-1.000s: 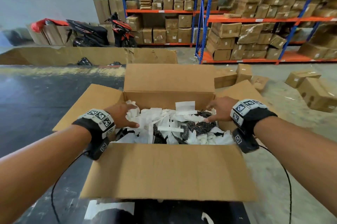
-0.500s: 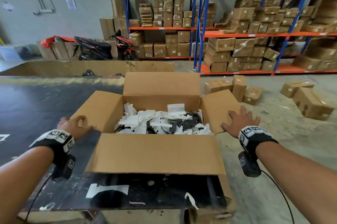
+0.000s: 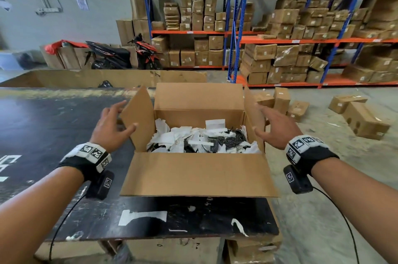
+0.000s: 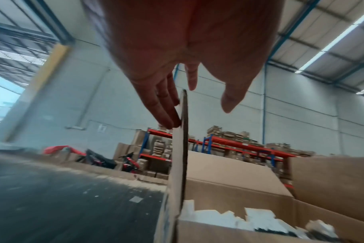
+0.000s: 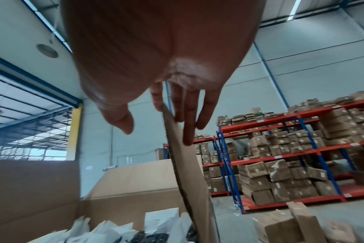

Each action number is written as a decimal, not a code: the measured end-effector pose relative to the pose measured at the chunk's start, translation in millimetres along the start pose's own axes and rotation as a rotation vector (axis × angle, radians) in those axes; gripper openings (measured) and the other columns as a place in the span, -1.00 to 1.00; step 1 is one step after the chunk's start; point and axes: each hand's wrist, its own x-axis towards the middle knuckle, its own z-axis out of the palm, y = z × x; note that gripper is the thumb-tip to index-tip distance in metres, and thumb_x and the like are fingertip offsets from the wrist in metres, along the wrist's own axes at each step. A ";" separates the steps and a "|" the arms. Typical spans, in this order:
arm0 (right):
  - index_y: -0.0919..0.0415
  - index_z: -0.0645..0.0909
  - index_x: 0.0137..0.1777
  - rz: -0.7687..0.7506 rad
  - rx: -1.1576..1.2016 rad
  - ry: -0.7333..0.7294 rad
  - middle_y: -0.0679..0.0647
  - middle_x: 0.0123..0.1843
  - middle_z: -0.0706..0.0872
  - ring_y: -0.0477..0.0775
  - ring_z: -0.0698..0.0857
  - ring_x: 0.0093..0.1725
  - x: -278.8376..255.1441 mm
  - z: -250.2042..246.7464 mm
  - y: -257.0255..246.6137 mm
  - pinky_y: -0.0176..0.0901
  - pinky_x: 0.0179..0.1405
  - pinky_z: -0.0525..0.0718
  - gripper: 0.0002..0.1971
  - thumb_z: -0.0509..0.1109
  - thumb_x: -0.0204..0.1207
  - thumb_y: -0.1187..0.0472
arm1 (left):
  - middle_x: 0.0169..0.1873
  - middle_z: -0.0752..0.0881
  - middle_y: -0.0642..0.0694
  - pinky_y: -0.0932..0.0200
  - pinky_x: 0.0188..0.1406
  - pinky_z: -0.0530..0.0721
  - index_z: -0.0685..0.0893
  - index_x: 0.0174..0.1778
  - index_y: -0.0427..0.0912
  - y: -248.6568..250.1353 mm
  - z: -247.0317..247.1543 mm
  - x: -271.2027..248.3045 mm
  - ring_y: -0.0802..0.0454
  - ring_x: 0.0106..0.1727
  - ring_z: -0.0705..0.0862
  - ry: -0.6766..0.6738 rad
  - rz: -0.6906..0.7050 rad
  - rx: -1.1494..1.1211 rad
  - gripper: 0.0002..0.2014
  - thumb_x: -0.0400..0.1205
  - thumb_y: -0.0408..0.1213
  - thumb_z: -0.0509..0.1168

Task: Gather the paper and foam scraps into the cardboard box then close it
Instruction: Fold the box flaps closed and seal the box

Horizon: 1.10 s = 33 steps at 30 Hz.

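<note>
- I see the cardboard box (image 3: 198,173) standing open at the near right end of the black worktop (image 3: 53,126), plain brown, with white paper scraps (image 3: 178,136) and dark foam scraps (image 3: 230,140) heaped inside.
- The left flap (image 3: 137,121) and right flap (image 3: 253,117) stand nearly upright; the far flap (image 3: 199,96) stands up too, and the near flap (image 3: 198,175) hangs out toward me.
- My left hand (image 3: 112,128) is released, straight fingers (image 4: 166,108) against the left flap's outer face, thumb on the inner side.
- My right hand (image 3: 275,130) is likewise released, flat fingers (image 5: 189,118) on the right flap's outer face.
- No print shows on the box; the white marks on the worktop are unreadable.
- The box's right side sits at the worktop's right edge, with concrete floor (image 3: 344,177) and loose cartons (image 3: 364,121) beyond; open worktop runs left.
</note>
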 end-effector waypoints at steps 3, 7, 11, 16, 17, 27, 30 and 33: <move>-0.26 0.01 0.70 -0.106 -0.003 -0.176 0.12 0.45 0.65 0.20 0.75 0.15 -2.5 5.3 -24.1 0.04 0.14 0.69 -0.26 0.24 0.60 -0.31 | 0.41 0.54 0.09 0.02 0.13 0.74 0.15 0.61 0.40 18.6 12.1 -6.0 0.12 0.21 0.67 -0.186 0.129 -0.149 -0.21 0.56 0.12 0.48; -0.17 0.19 0.69 -0.017 -0.035 -0.423 0.08 0.52 0.59 0.20 0.64 0.35 -3.7 28.2 -25.6 0.01 0.32 0.55 -0.31 0.00 0.61 -0.42 | 0.47 0.60 0.11 -0.08 0.43 0.60 0.44 0.58 0.22 4.4 39.3 -11.9 0.12 0.40 0.62 -0.461 0.146 -0.007 -0.18 0.46 0.58 0.10; -0.17 0.26 0.68 0.030 -0.051 -0.575 -0.05 0.70 0.34 0.12 0.40 0.60 -8.2 55.1 -1.4 0.11 0.60 0.31 -0.44 0.02 0.72 -0.27 | 0.52 0.51 0.17 -0.06 0.65 0.36 0.46 0.39 0.41 -35.0 51.4 -19.5 0.11 0.56 0.47 -0.633 0.164 0.121 -0.39 0.53 0.56 -0.11; -0.44 -0.10 0.67 0.024 -0.178 -0.692 -0.30 0.75 -0.07 0.19 0.06 0.73 -20.6 57.1 32.2 0.17 0.64 0.25 -0.08 0.24 0.57 0.39 | 0.61 0.32 0.31 0.05 0.71 0.26 0.38 0.64 0.30 -84.1 40.6 -15.7 0.11 0.68 0.30 -0.634 0.336 0.338 -0.10 0.43 -0.59 0.20; -0.46 -0.18 0.66 0.009 -0.211 -0.693 -0.30 0.75 -0.14 0.20 0.03 0.74 -24.2 57.3 35.2 0.18 0.64 0.25 -0.03 0.31 0.57 0.36 | 0.65 0.27 0.31 0.13 0.69 0.23 0.29 0.69 0.30 -88.1 39.3 -15.7 0.14 0.70 0.25 -0.637 0.386 0.404 -0.10 0.47 -0.50 0.31; -0.21 0.18 0.69 0.094 0.131 -0.536 -0.28 0.59 0.25 0.11 0.41 0.59 -31.9 53.4 42.7 -0.21 0.48 0.24 -0.42 0.23 0.70 -0.14 | 0.37 0.68 0.15 0.04 0.46 0.51 0.68 0.31 0.33 -89.3 33.4 -10.3 0.13 0.40 0.60 -0.583 0.307 0.154 -0.36 0.57 0.54 -0.07; 0.09 0.62 0.43 0.334 0.312 -0.332 0.00 0.36 0.71 0.12 0.67 0.22 -23.5 61.7 28.8 0.01 0.28 0.53 -0.06 0.11 0.35 -0.66 | -0.37 0.65 0.04 0.01 -0.14 0.58 0.59 -0.37 -0.04 -69.8 44.2 -8.4 0.03 -0.29 0.62 -0.387 -0.003 0.040 -0.18 0.40 0.69 -0.13; 0.02 0.50 0.46 0.399 0.394 -0.175 0.10 0.34 0.71 0.17 0.70 0.12 -16.9 75.5 21.1 -0.02 0.08 0.57 -0.11 0.22 0.30 -0.61 | -0.12 0.80 0.10 -0.01 0.10 0.73 0.72 0.17 0.08 -64.3 59.5 -4.0 0.10 -0.10 0.76 -0.239 -0.100 -0.037 -0.32 0.53 0.55 0.07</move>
